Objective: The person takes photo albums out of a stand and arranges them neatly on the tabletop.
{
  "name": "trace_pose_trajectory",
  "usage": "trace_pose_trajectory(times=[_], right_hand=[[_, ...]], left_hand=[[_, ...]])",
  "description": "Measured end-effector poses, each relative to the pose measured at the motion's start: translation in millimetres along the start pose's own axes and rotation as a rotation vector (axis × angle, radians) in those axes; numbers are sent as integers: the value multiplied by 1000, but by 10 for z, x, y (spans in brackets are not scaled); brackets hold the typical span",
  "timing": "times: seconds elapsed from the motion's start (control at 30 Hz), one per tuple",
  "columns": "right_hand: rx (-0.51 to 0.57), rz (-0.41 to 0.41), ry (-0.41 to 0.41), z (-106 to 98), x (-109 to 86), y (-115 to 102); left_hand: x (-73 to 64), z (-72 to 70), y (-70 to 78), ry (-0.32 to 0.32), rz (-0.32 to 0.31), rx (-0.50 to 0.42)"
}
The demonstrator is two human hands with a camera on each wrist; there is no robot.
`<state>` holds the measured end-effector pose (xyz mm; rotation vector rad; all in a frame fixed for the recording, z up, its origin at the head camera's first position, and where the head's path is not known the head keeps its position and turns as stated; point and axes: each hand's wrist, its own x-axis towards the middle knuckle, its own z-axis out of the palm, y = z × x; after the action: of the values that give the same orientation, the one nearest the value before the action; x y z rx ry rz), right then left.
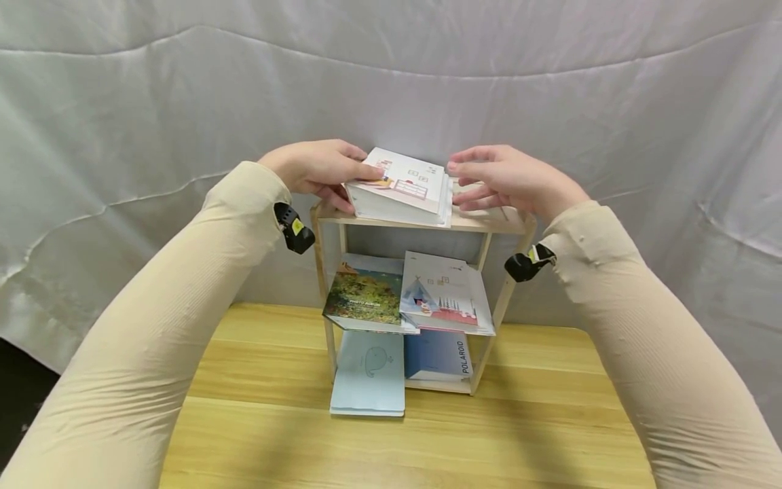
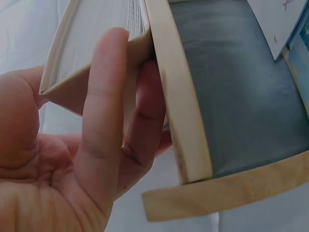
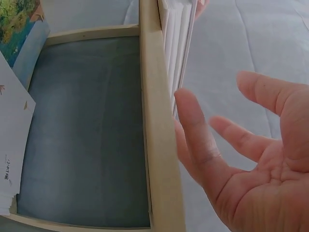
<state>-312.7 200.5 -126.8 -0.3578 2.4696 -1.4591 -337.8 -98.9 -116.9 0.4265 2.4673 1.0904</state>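
A white photo album with a small cartoon room on its cover lies tilted on the top board of a small wooden shelf. My left hand grips its left end, thumb over the cover and fingers at the spine side. In the left wrist view, fingers reach around the album's edge beside the shelf's wooden board. My right hand hovers by the album's right side with spread, relaxed fingers. The right wrist view shows its fingertips close to the page edges, holding nothing.
On the middle level, an album with a leafy cover lies beside a white tent-print album; both jut forward. Below are a pale blue whale-print book, overhanging the front, and a blue POLAROID album. The wooden table bears the shelf; grey cloth hangs behind.
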Motion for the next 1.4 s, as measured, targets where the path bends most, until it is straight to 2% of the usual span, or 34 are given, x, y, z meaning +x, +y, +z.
trace_pose_trajectory(times=[0.2,0.53,1.07,1.4], right_hand=[[16,21,46,41,12,-13],[55,61,61,102,23,10],[114,88,73,123,33,-4],[128,114,97,125,37,0]], left_hand=[[-6,26,18,0,13,-11],[-20,91,45,19,13,3],[-56,90,16,13,-12,-43],[-55,81,-5,-11,-7,-111]])
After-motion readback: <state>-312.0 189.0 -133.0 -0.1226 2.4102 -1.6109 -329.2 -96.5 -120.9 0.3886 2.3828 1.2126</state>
